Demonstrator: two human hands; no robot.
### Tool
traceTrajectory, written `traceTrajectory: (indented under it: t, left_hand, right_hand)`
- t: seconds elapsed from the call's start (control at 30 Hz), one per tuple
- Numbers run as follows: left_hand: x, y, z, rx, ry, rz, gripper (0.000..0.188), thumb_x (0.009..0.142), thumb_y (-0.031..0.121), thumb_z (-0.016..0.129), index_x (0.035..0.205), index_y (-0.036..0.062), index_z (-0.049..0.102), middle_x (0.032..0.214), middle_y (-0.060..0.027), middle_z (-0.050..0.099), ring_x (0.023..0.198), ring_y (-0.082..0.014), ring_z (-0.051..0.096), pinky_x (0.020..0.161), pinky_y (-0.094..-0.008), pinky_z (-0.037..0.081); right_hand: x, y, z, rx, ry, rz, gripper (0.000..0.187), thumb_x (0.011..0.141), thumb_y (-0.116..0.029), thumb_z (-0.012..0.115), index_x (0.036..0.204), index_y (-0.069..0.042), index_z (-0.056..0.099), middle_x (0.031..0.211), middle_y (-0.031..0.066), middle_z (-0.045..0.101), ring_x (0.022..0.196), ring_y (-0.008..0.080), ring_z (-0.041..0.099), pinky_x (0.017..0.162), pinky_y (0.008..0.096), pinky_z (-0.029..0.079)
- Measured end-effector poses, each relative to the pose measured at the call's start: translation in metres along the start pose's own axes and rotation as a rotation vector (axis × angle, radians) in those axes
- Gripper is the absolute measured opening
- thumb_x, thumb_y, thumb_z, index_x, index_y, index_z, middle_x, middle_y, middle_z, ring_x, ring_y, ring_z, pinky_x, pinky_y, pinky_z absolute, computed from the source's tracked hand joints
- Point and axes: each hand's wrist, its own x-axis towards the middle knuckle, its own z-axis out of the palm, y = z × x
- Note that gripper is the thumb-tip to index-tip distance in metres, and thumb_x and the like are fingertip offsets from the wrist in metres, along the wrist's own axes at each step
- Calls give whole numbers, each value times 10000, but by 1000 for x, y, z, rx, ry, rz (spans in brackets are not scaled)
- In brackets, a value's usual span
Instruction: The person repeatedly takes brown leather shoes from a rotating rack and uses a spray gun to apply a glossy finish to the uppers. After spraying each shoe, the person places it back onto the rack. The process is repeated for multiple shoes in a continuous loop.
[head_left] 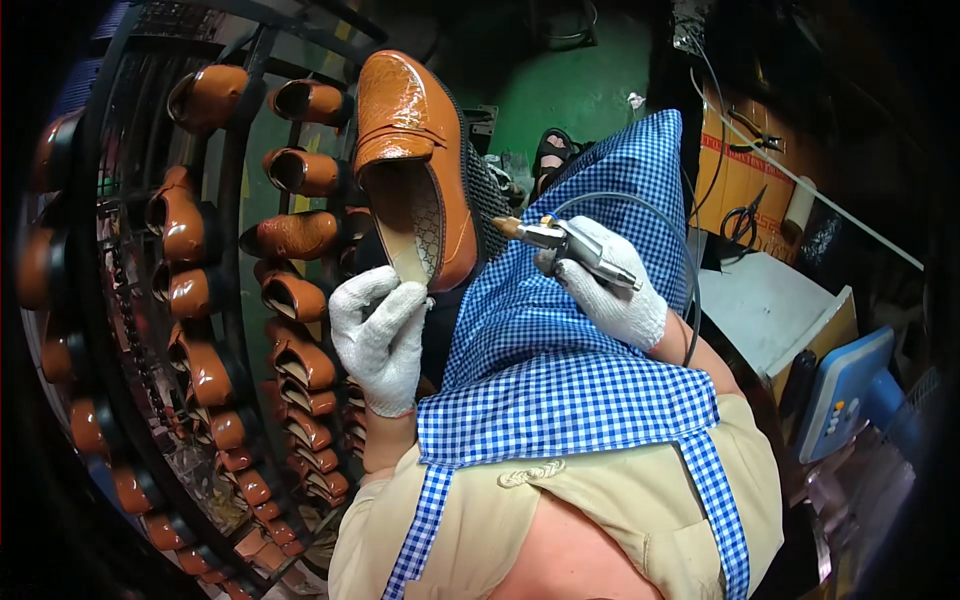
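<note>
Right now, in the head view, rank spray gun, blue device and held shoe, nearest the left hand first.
1. Held shoe: in the left hand.
2. Spray gun: farther right, in the right hand.
3. Blue device: far right.

Light is falling brightly on the checked apron (570, 405) and is throwing white glare across the glossy brown leather loafer (400, 95), while the green floor (500, 95) is sitting dimmer. Fisheye distortion is bowing the shoe rack (232, 190), and black vignetting is swallowing the corners.
</note>
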Motion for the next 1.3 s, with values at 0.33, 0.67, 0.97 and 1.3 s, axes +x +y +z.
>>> traceTrajectory:
  t: [0.33, 0.67, 0.97, 1.3]
  left_hand:
    - [-3, -3, -5, 68, -6, 38, 406, 730, -70, 883, 1089, 106, 810, 1137, -95, 689, 1022, -236, 683, 863, -316, 559]
    - [33, 4, -25, 176, -222, 224, 438, 648, -51, 870, 1057, 98, 819, 1040, -115, 734, 936, -290, 738, 808, -362, 607]
    - [76, 11, -40, 233, -537, 387, 328, 747, 64, 802, 1073, 84, 818, 994, -113, 755, 906, -295, 759, 774, -369, 631]
    - [117, 31, -25, 318, -731, 558, 391, 701, 95, 815, 1089, 132, 807, 911, -44, 700, 807, -256, 673, 716, -377, 563]
  right_hand:
    - [5, 15, 18, -4, 70, -23, 170, 981, -212, 718, 1035, -52, 694, 857, 101, 613, 739, 272, 622, 667, 366, 509]
    - [7, 4, 16, -109, 39, -45, 157, 966, -205, 711, 970, -51, 683, 839, 119, 630, 743, 313, 642, 658, 395, 525]
    - [-6, -3, 13, -137, 40, 9, 177, 961, -216, 727, 909, -62, 655, 822, 101, 598, 711, 284, 624, 637, 388, 504]
    - [-22, -10, 8, -199, 94, 27, 154, 944, -184, 753, 943, -54, 670, 823, 91, 599, 692, 248, 625, 608, 357, 500]
